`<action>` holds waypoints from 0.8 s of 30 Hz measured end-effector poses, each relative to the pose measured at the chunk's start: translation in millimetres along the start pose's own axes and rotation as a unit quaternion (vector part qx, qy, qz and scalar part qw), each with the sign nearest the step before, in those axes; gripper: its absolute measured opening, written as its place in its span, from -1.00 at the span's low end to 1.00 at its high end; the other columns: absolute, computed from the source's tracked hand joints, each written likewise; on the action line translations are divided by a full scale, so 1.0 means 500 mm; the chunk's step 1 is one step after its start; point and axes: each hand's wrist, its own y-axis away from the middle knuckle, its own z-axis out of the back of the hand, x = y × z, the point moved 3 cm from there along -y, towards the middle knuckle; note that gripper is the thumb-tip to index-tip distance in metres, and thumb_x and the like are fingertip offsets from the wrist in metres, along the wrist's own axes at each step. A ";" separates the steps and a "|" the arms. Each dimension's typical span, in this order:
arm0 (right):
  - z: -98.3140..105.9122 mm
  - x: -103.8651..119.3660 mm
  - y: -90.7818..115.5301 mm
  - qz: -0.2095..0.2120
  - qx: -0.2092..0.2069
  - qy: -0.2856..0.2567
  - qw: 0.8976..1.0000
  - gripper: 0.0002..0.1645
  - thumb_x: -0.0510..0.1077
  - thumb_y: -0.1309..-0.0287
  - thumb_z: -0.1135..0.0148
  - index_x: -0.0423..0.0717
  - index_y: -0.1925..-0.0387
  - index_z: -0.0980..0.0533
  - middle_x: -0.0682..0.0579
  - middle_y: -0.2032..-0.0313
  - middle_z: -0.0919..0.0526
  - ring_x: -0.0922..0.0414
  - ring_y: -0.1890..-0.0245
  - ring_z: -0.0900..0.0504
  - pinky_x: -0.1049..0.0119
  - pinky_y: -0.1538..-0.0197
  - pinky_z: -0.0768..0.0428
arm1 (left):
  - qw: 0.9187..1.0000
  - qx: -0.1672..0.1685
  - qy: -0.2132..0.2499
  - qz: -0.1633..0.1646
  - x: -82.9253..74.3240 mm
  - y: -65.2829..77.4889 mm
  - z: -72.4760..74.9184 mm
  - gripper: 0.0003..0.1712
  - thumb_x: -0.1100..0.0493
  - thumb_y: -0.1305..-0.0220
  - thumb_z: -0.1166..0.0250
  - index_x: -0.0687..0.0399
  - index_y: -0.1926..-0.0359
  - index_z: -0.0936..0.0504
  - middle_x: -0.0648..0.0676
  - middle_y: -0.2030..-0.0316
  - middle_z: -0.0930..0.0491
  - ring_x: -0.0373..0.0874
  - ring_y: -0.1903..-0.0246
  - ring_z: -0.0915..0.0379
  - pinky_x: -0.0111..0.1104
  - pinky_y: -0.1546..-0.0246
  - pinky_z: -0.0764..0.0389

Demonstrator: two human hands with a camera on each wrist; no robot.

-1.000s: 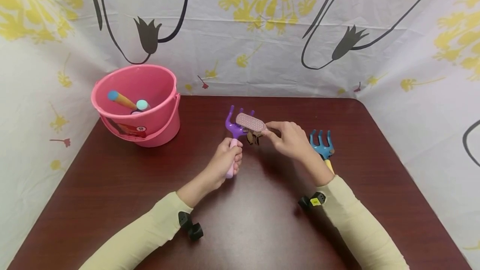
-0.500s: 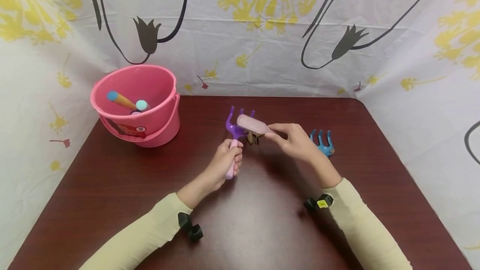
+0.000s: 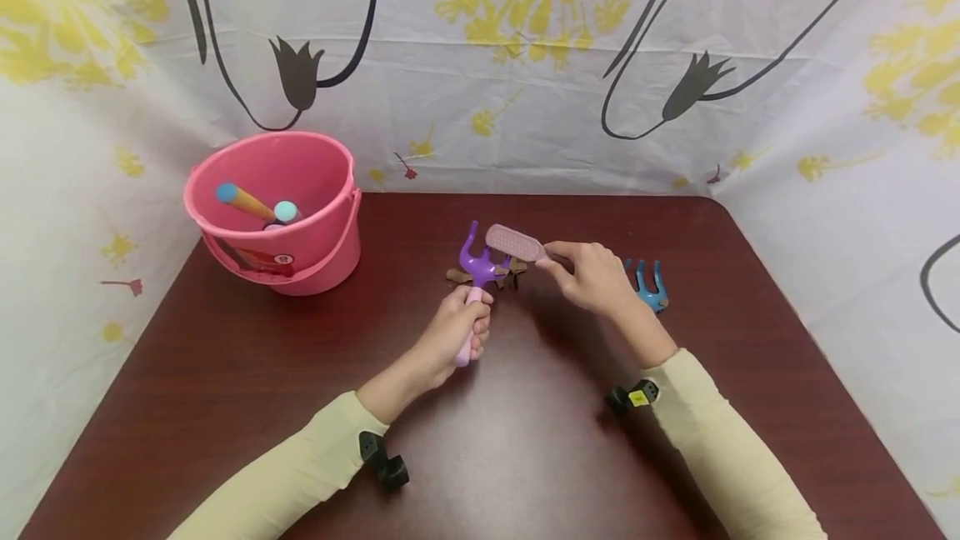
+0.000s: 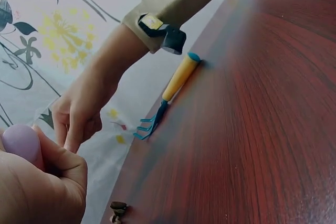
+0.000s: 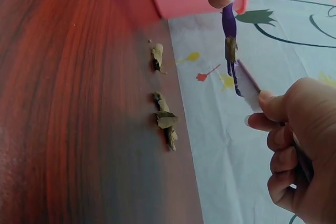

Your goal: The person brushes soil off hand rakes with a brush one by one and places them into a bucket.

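Observation:
My left hand (image 3: pixel 455 323) grips the pink handle of a small purple hand rake (image 3: pixel 480 267), its tines pointing away. In the right wrist view, a dry leaf (image 5: pixel 231 48) clings to the rake's tines. Between thumb and fingers, my right hand (image 3: pixel 594 277) pinches the end of a flat pink paddle (image 3: pixel 513 242) with a dotted face, like a foot file. Its far end is close beside the tines, and in the right wrist view it appears edge-on. Below them, a dry leaf (image 5: pixel 157 56) and a clump of curled leaves (image 5: pixel 167 120) lie on the table.
At the back left stands a pink bucket (image 3: pixel 330 261) with an orange-and-blue handle (image 3: pixel 246 200) and a mint-topped item inside. A blue rake (image 4: pixel 178 80) with a yellow handle lies at the right, partly hidden by my right arm in the head view. Patterned cloth surrounds the table (image 3: pixel 300 373).
The purple rake has tilted and shifted slightly toward me and right, uncovering a leaf on its left. The pink paddle has moved right, off the rake head.

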 end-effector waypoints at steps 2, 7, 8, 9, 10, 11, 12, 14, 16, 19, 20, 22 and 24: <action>0.002 -0.003 0.002 -0.006 0.002 -0.031 0.999 -0.60 0.01 -0.38 -0.30 -0.17 -0.08 -0.66 0.00 0.39 -0.71 0.07 0.51 -0.55 0.09 0.49 -0.51 | 1.000 -0.002 -0.001 0.000 0.002 0.000 0.001 -0.73 0.38 -0.33 0.02 0.23 -0.04 -0.29 -0.03 0.59 -0.22 -0.30 0.72 -0.13 -0.53 0.76 -0.24; 0.007 0.003 0.007 0.016 0.045 -0.121 0.991 -0.63 -0.06 -0.40 -0.28 -0.20 -0.08 -0.66 -0.05 0.12 -0.74 0.00 0.33 -0.65 0.02 0.23 -0.61 | 1.000 -0.016 0.005 0.000 -0.001 -0.002 0.006 -0.74 0.39 -0.33 0.03 0.22 -0.03 -0.30 -0.03 0.59 -0.23 -0.30 0.73 -0.13 -0.52 0.77 -0.24; 0.006 0.005 0.007 0.022 0.059 -0.128 0.990 -0.65 -0.05 -0.40 -0.28 -0.17 -0.07 -0.67 -0.01 0.15 -0.74 0.01 0.39 -0.62 0.05 0.27 -0.58 | 1.000 -0.017 0.006 -0.001 -0.003 -0.003 0.007 -0.74 0.39 -0.33 0.03 0.22 -0.03 -0.30 -0.03 0.60 -0.23 -0.30 0.73 -0.13 -0.52 0.78 -0.24; 0.004 0.007 0.006 0.026 0.072 -0.129 0.989 -0.66 -0.04 -0.40 -0.28 -0.14 -0.05 -0.68 0.03 0.19 -0.74 0.03 0.44 -0.57 0.08 0.32 -0.55 | 1.000 -0.019 0.007 -0.002 -0.004 -0.003 0.007 -0.73 0.40 -0.32 0.02 0.22 -0.03 -0.30 -0.03 0.60 -0.23 -0.30 0.73 -0.14 -0.52 0.78 -0.24; 0.002 0.008 0.005 0.029 0.082 -0.126 0.988 -0.67 -0.02 -0.41 -0.27 -0.11 -0.04 -0.68 0.07 0.23 -0.73 0.06 0.50 -0.51 0.12 0.37 -0.49 | 1.000 -0.020 0.008 -0.004 -0.006 -0.004 0.008 -0.73 0.39 -0.32 0.02 0.23 -0.04 -0.30 -0.03 0.60 -0.23 -0.30 0.73 -0.14 -0.52 0.78 -0.24; 0.000 0.008 0.003 0.029 0.088 -0.117 0.989 -0.68 0.00 -0.40 -0.28 -0.08 -0.03 -0.69 0.11 0.25 -0.72 0.09 0.52 -0.48 0.15 0.40 -0.46 | 1.000 -0.020 0.009 -0.006 -0.007 -0.005 0.008 -0.72 0.39 -0.32 0.02 0.23 -0.04 -0.30 -0.03 0.59 -0.23 -0.30 0.73 -0.14 -0.52 0.78 -0.25; -0.002 0.008 0.002 0.027 0.089 -0.103 0.990 -0.68 0.02 -0.39 -0.28 -0.06 -0.02 -0.70 0.13 0.27 -0.72 0.13 0.52 -0.48 0.17 0.42 -0.45 | 1.000 -0.018 0.011 -0.008 -0.006 -0.006 0.008 -0.72 0.39 -0.32 0.02 0.24 -0.04 -0.29 -0.03 0.59 -0.23 -0.30 0.72 -0.14 -0.53 0.78 -0.25; -0.007 0.005 -0.001 0.021 0.083 -0.074 0.994 -0.66 0.05 -0.38 -0.29 -0.06 -0.02 -0.70 0.12 0.22 -0.73 0.18 0.51 -0.48 0.21 0.45 -0.43 | 1.000 -0.017 0.015 -0.007 -0.005 -0.007 0.009 -0.71 0.39 -0.31 0.02 0.24 -0.05 -0.28 -0.03 0.58 -0.24 -0.31 0.71 -0.14 -0.53 0.77 -0.26; -0.010 0.004 -0.004 0.014 0.076 -0.056 0.995 -0.65 0.04 -0.37 -0.31 -0.07 -0.02 -0.70 0.09 0.20 -0.74 0.18 0.50 -0.49 0.20 0.47 -0.43 | 1.000 -0.018 0.019 -0.004 -0.002 -0.008 0.009 -0.72 0.40 -0.32 0.03 0.24 -0.04 -0.27 -0.03 0.58 -0.24 -0.31 0.71 -0.14 -0.54 0.76 -0.27; -0.015 0.004 -0.009 0.009 0.069 -0.039 0.997 -0.63 0.05 -0.36 -0.31 -0.07 -0.03 -0.70 0.04 0.16 -0.75 0.16 0.47 -0.53 0.17 0.46 -0.46 | 0.999 -0.022 0.023 -0.002 0.001 -0.008 0.010 -0.73 0.41 -0.32 0.04 0.22 -0.03 -0.27 -0.03 0.59 -0.24 -0.32 0.71 -0.14 -0.54 0.77 -0.27; -0.015 0.006 -0.010 0.008 0.067 -0.035 0.997 -0.63 0.06 -0.36 -0.31 -0.08 -0.04 -0.70 0.03 0.15 -0.75 0.15 0.46 -0.54 0.17 0.45 -0.48 | 0.999 -0.023 0.024 -0.003 0.001 -0.008 0.010 -0.73 0.41 -0.32 0.04 0.22 -0.02 -0.27 -0.04 0.59 -0.23 -0.32 0.72 -0.14 -0.54 0.77 -0.26; -0.016 0.008 -0.014 0.006 0.061 -0.028 0.998 -0.61 0.07 -0.37 -0.29 -0.09 -0.04 -0.70 0.01 0.13 -0.75 0.14 0.46 -0.55 0.15 0.45 -0.49 | 0.999 -0.026 0.024 -0.007 0.001 -0.008 0.010 -0.74 0.41 -0.31 0.04 0.21 -0.01 -0.27 -0.04 0.59 -0.23 -0.32 0.72 -0.14 -0.54 0.78 -0.26; -0.017 0.010 -0.017 0.003 0.057 -0.023 0.998 -0.61 0.07 -0.37 -0.30 -0.09 -0.04 -0.70 0.00 0.13 -0.75 0.12 0.48 -0.54 0.13 0.47 -0.49 | 0.999 -0.026 0.024 -0.009 0.002 -0.009 0.010 -0.74 0.42 -0.31 0.05 0.20 0.00 -0.26 -0.04 0.60 -0.23 -0.32 0.73 -0.14 -0.54 0.78 -0.26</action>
